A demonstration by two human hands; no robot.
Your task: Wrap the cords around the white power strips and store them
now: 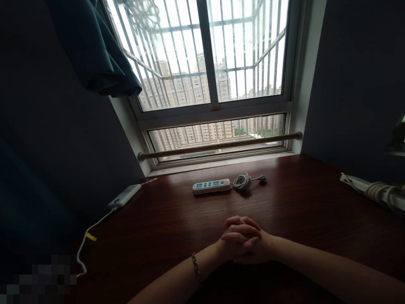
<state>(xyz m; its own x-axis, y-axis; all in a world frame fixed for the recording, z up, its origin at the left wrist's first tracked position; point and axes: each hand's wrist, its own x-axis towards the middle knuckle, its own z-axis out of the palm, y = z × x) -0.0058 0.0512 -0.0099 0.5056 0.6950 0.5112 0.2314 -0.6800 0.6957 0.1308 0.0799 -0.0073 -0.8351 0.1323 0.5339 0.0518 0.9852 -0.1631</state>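
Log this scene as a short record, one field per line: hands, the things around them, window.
Left hand: fingers interlaced with the right; bracelet at wrist
Right hand: clasped with the left
Table: brown, wood-grained
Strip: white, on the table beyond the hands, untouched
Cord: coiled at the strip's right
Plug: lying loose
Box: white, at table's left; cable with yellow tag
Window: bars outside, rail across its lower part
Curtain: blue, upper left

Window (207, 50) glare; walls (357, 76) v. dim; tabletop (172, 204) sheen; btm-L pixelated
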